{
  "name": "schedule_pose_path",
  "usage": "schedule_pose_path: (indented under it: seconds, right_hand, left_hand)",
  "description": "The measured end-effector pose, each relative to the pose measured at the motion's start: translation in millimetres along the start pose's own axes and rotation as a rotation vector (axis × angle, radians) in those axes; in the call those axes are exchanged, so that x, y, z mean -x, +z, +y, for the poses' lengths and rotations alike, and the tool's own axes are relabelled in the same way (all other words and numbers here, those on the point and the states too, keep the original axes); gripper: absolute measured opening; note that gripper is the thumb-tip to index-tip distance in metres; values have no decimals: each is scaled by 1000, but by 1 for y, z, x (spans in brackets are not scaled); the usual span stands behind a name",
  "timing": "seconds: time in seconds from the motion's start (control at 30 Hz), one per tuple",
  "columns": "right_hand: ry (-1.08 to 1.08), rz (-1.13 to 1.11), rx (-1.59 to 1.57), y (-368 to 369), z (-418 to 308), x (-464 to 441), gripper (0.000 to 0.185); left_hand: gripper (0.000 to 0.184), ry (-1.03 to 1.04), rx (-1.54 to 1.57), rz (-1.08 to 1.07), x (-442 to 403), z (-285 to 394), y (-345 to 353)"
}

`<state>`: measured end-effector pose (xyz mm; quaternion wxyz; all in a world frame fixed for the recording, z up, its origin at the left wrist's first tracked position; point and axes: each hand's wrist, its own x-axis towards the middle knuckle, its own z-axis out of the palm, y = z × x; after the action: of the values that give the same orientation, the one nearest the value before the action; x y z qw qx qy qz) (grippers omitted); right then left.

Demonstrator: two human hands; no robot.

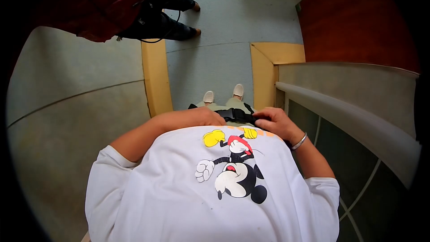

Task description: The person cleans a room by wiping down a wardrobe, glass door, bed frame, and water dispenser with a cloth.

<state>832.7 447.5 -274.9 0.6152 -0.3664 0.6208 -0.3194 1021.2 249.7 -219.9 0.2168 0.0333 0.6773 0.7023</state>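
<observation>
A black belt (234, 115) with a plastic side-release buckle crosses my waist, over light green trousers (220, 107). My right hand (276, 122), a silver bangle (300, 141) on its wrist, is closed with thumb and fingers at the belt's right part. At the belt's left side, my left hand (204, 117) is curled. Its fingertips are mostly hidden, so I cannot make out what they grip. Just below both hands lies the hem of my white T-shirt (170, 188), printed with a cartoon mouse.
Ahead on the left stands another person in a red top (107, 0) and dark trousers. Yellow-tan frames (156, 76) edge the doorway. To the right are a reddish-brown door (354, 22) and a pale rail (340, 112). My light shoes (238, 90) rest on the grey floor (215, 62).
</observation>
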Motion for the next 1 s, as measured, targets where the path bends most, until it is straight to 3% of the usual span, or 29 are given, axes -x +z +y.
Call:
schedule_pose_path:
  seconds: [0.13, 0.2, 0.27, 0.3, 0.37, 0.47, 0.57, 0.67, 0.8, 0.87, 1.0]
  right_hand:
    - [-183, 116, 497, 9, -24, -12, 26]
    - [-164, 120, 554, 10, -34, -16, 25]
    - [37, 55, 810, 11, -49, -16, 27]
    - [42, 56, 812, 9, -52, -17, 27]
    - [279, -24, 691, 3, -56, -19, 27]
    - [107, -44, 476, -10, -36, -25, 33]
    - [-53, -123, 305, -12, -23, -35, 40]
    - [32, -269, 247, -17, -30, -35, 41]
    - [0, -223, 350, -18, -26, -28, 35]
    - [-90, -157, 493, -17, -24, -23, 31]
    - [-172, 5, 484, -12, -14, -6, 29]
  left_hand:
    - [23, -140, -72, -84, -19, 2, -1]
    - [22, -212, -54, -102, -28, 6, -4]
    - [18, -294, -212, -154, -35, 16, -11]
    - [18, -289, -210, -156, -37, 13, -11]
    - [20, -237, -292, 185, -36, 2, -8]
    - [30, -185, -552, 283, -42, 1, -17]
    - [30, -193, -594, 163, -45, -17, -23]
    - [32, -220, -424, 107, -56, -32, -22]
    - [33, -210, -395, 190, -71, -31, -5]
    - [34, -51, -385, 398, -71, -34, 2]
    - [35, -138, -229, 524, -71, -22, 15]
